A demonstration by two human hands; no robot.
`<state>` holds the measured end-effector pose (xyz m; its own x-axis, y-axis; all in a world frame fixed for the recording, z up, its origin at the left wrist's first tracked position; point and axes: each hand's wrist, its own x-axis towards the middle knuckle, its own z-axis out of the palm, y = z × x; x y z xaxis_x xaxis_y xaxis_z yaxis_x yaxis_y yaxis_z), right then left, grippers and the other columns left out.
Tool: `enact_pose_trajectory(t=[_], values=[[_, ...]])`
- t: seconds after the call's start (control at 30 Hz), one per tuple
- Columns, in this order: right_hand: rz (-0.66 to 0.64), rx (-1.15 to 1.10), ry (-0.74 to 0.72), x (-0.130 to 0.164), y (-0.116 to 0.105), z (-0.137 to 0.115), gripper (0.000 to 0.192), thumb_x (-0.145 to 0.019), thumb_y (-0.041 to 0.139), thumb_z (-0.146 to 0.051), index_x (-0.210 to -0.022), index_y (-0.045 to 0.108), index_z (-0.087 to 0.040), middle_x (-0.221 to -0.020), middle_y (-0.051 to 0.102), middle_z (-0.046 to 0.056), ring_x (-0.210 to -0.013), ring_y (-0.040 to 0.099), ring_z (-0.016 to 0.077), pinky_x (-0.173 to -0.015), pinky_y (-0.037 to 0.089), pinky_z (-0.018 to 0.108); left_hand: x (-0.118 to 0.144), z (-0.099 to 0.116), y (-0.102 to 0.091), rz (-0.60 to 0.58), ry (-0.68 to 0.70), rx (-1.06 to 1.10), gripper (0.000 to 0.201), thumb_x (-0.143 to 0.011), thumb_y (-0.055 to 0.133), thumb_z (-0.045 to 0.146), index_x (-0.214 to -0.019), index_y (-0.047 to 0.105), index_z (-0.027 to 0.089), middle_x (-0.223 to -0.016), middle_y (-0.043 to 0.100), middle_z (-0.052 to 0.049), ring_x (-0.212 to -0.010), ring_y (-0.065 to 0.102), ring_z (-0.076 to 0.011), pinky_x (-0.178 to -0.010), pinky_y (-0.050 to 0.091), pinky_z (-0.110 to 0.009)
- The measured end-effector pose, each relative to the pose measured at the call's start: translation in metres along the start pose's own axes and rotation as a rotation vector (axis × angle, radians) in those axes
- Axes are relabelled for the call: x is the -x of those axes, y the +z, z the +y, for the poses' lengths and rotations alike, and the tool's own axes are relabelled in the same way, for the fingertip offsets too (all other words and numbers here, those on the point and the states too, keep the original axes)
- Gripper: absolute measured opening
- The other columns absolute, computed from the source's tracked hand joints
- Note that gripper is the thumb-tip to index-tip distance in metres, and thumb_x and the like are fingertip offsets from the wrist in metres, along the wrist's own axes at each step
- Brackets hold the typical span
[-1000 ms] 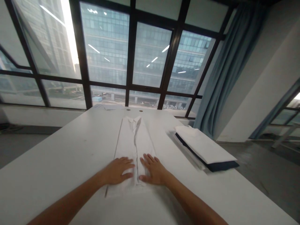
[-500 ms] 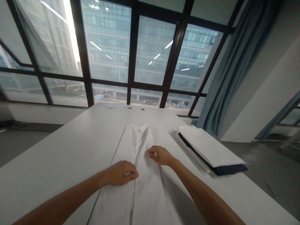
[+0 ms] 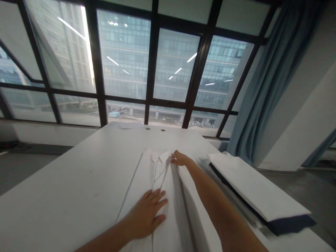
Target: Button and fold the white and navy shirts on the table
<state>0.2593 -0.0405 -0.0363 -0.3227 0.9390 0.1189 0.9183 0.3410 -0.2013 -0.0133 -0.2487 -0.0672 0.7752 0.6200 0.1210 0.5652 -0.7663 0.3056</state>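
Right hand (image 3: 179, 159) had shot out to 12 o'clock, pinching the collar of the white shirt (image 3: 157, 196) | left hand (image 3: 147, 217) went flat, fingers spread, pinning mid-shirt | shirt lay lengthwise at table (image 3: 78, 182) centre | smoothing had moved up to the collar

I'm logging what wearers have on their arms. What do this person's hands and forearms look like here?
Both forearms are bare as far as the view shows: no sleeves, gloves or watch. No rings are visible on the left hand; the right hand is too small to tell.
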Motion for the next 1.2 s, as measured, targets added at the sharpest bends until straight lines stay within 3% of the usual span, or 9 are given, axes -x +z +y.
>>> enact_pose_trajectory(t=[0.1,0.2,0.33,0.47,0.6,0.7,0.8,1.0,1.2], values=[[-0.068,0.042,0.037,-0.013,-0.001,0.002,0.025,-0.068,0.077,-0.032,-0.088,0.073,-0.017,-0.101,0.066,0.006,-0.092,0.06,0.0196,-0.083,0.045,0.027,0.0,-0.001,-0.002,-0.029,0.006,0.022,0.052,-0.096,0.033,0.047,-0.146,0.033,0.031,-0.155,0.025,-0.002,-0.143,0.02,-0.0249,-0.117,0.019,-0.049],[-0.025,0.074,0.156,-0.02,0.009,-0.003,0.033,-0.065,0.079,-0.038,-0.09,0.071,-0.018,-0.1,0.066,0.004,-0.093,0.06,0.0188,-0.08,0.044,0.024,-0.003,-0.005,0.001,-0.034,-0.007,0.038,0.053,-0.096,0.033,0.046,-0.146,0.032,0.032,-0.155,0.024,-0.002,-0.143,0.02,-0.0248,-0.118,0.02,-0.048],[0.171,0.136,0.356,-0.014,0.029,-0.016,0.034,-0.089,0.056,-0.037,-0.116,0.059,-0.018,-0.116,0.059,0.011,-0.103,0.058,0.0202,-0.083,0.043,0.028,-0.007,-0.012,0.01,0.011,-0.008,0.041,0.054,-0.095,0.037,0.045,-0.147,0.03,0.033,-0.155,0.023,-0.001,-0.142,0.021,-0.0254,-0.117,0.02,-0.049],[0.3,0.162,0.502,0.003,0.038,-0.031,0.037,-0.098,0.032,-0.035,-0.113,0.06,-0.017,-0.116,0.059,0.014,-0.103,0.058,0.0218,-0.083,0.043,0.032,-0.007,-0.013,0.013,0.037,-0.003,0.023,0.052,-0.095,0.038,0.04,-0.147,0.031,0.033,-0.155,0.022,-0.001,-0.143,0.02,-0.0241,-0.117,0.02,-0.048],[0.167,0.092,0.379,0.023,0.048,-0.042,0.048,-0.097,0.026,-0.045,-0.126,0.055,-0.02,-0.131,0.054,0.014,-0.115,0.054,0.0228,-0.093,0.04,0.036,-0.005,-0.007,0.009,0.021,-0.019,0.005,0.051,-0.096,0.036,0.038,-0.146,0.033,0.03,-0.155,0.023,-0.002,-0.143,0.02,-0.0234,-0.117,0.019,-0.048],[0.019,0.091,0.296,0.029,0.063,-0.046,0.062,-0.094,0.026,-0.054,-0.143,0.038,-0.018,-0.151,0.032,0.014,-0.136,0.032,0.0275,-0.106,0.027,0.046,-0.006,-0.007,0.01,0.023,-0.031,0.0,0.05,-0.096,0.036,0.038,-0.146,0.034,0.03,-0.155,0.023,-0.002,-0.143,0.02,-0.0233,-0.117,0.019,-0.047],[-0.026,0.099,0.297,0.019,0.073,-0.047,0.072,-0.093,0.021,-0.058,-0.15,0.023,-0.014,-0.156,0.016,0.014,-0.142,0.017,0.0295,-0.11,0.013,0.053,-0.014,-0.013,0.012,0.057,-0.039,-0.004,0.05,-0.097,0.035,0.039,-0.146,0.033,0.03,-0.155,0.023,-0.002,-0.143,0.019,-0.0223,-0.118,0.019,-0.046],[-0.055,0.155,0.255,-0.026,0.061,-0.038,0.074,-0.09,0.027,-0.06,-0.15,0.022,-0.016,-0.157,0.017,0.012,-0.144,0.009,0.0277,-0.112,0.002,0.052,-0.034,-0.029,0.005,0.052,-0.094,-0.035,0.05,-0.096,0.035,0.04,-0.143,0.039,0.024,-0.154,0.027,-0.005,-0.143,0.02,-0.0241,-0.117,0.018,-0.047],[-0.08,0.149,0.314,-0.059,0.063,-0.018,0.063,-0.093,0.028,-0.047,-0.148,0.028,-0.016,-0.155,0.023,0.013,-0.142,0.016,0.0276,-0.11,0.008,0.054,-0.029,-0.029,0.003,0.047,-0.044,-0.026,0.051,-0.096,0.033,0.039,-0.145,0.035,0.027,-0.154,0.026,-0.003,-0.143,0.019,-0.0226,-0.118,0.017,-0.045]])
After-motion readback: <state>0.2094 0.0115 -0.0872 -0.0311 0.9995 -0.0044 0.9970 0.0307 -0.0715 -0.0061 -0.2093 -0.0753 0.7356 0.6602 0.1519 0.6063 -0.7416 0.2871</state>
